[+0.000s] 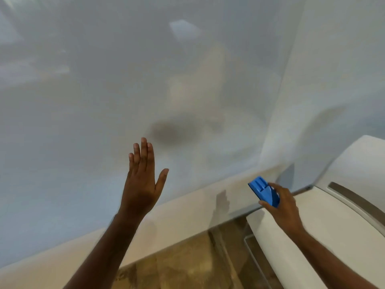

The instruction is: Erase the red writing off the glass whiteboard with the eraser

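The glass whiteboard (104, 90) fills most of the view, pale and reflective, with no red writing visible on it. My left hand (142, 180) is raised in front of its lower part, fingers straight and together, thumb spread; whether it touches the glass I cannot tell. My right hand (281, 205) grips a blue eraser (263, 190) low at the right, below the board's bottom right corner and above the white appliance. The eraser's ridged back faces up.
A white wall strip (187, 213) runs under the board. A white appliance (333, 226) with a grey handle (358, 201) stands at the right. Brown tiled floor (183, 268) lies below. The white wall (343, 69) continues right of the board.
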Motion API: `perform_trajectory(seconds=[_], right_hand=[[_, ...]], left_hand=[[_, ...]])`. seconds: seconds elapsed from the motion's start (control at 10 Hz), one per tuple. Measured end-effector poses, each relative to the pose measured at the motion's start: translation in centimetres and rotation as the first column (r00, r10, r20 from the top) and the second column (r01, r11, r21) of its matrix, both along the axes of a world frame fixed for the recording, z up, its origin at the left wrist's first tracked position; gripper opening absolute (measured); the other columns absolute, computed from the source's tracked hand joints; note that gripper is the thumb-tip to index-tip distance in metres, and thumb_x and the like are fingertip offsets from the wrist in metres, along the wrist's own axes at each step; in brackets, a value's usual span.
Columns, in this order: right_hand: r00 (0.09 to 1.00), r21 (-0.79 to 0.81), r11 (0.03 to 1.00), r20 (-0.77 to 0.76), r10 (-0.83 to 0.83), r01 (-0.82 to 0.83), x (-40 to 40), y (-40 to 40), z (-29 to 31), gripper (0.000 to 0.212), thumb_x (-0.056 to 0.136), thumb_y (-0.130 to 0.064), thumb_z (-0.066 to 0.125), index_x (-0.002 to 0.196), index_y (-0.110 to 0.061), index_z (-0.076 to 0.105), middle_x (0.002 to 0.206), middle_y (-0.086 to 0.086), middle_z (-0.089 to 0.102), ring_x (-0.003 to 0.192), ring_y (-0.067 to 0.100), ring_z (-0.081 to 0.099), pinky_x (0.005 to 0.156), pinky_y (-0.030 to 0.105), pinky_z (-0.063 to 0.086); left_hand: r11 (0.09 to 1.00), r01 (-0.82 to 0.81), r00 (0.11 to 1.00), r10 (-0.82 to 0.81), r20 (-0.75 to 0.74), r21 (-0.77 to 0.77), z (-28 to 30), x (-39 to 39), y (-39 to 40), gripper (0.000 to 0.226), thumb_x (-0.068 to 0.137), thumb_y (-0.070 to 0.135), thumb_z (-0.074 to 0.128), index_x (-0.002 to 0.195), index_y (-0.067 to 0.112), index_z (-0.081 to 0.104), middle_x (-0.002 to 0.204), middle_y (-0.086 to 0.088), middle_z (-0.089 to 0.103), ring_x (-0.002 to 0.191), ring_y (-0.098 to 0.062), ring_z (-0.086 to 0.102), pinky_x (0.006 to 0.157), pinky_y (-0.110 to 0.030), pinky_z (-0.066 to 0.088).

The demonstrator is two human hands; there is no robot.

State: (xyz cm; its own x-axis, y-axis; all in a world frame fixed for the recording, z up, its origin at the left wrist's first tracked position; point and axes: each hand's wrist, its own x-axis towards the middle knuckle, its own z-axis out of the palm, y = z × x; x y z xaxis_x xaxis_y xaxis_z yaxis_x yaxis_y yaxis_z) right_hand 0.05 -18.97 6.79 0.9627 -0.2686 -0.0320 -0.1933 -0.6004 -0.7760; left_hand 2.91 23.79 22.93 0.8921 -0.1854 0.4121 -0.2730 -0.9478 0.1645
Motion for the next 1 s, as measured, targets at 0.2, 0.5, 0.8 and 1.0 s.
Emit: perform_trajectory(seconds=[0.2, 0.5, 0.8, 1.0], right_hand=[[0.936, -0.028, 0.978, -0.285, -0.208, 0.208, -4.2, -4.5, -9.2, 0.072, 0.076, -0.046, 0.088, 0.134, -0.032, 0.047, 0.127, 0.004, 0.059, 0.11, 0.025, 0.059, 0.09, 0.056, 0.056], [0.816, -0.2, 0.954, -0.496, -0.295, 0.223, -6.2, -7.3, -15.5, 0.065, 0.078, -0.03, 0.087, 0.131, -0.028, 0.05, 0.108, -0.001, 0.054, 0.101, 0.024, 0.055, 0.085, 0.05, 0.05], [0.815, -0.225, 0.941, -0.475, -0.332, 0.252, -7.4, -6.7, -17.6, 0.061, 0.08, -0.03, 0.087, 0.128, -0.023, 0.051, 0.111, 0.007, 0.06, 0.101, 0.032, 0.059, 0.084, 0.052, 0.054], [0.817, -0.262, 0.919, -0.429, -0.385, 0.295, -7.3, -5.5, -18.0, 0.071, 0.075, -0.029, 0.092, 0.133, -0.015, 0.052, 0.116, 0.014, 0.061, 0.106, 0.038, 0.06, 0.088, 0.058, 0.055]], left_hand=[[0.998, -0.001, 0.998, 0.004, -0.06, 0.056, -4.8, -0.7, -3.4, 0.086, 0.112, 0.063, 0.024, 0.174, 0.006, 0.006, 0.184, -0.009, -0.009, 0.17, -0.027, -0.01, 0.135, -0.052, 0.015], [0.994, 0.047, 0.994, -0.037, -0.103, 0.103, -7.7, -1.9, -5.3, 0.087, 0.111, 0.056, 0.034, 0.174, 0.004, 0.006, 0.184, -0.01, -0.009, 0.171, -0.032, -0.007, 0.134, -0.056, 0.015], [0.994, 0.063, 0.989, -0.051, -0.139, 0.085, -8.4, -3.3, -4.2, 0.087, 0.111, 0.055, 0.033, 0.174, 0.004, 0.001, 0.183, -0.012, -0.01, 0.17, -0.034, -0.007, 0.135, -0.059, 0.017], [0.995, 0.061, 0.991, -0.051, -0.122, 0.083, -9.0, -4.1, -3.0, 0.087, 0.111, 0.055, 0.033, 0.174, 0.004, 0.0, 0.183, -0.012, -0.01, 0.17, -0.032, -0.006, 0.138, -0.051, 0.008]])
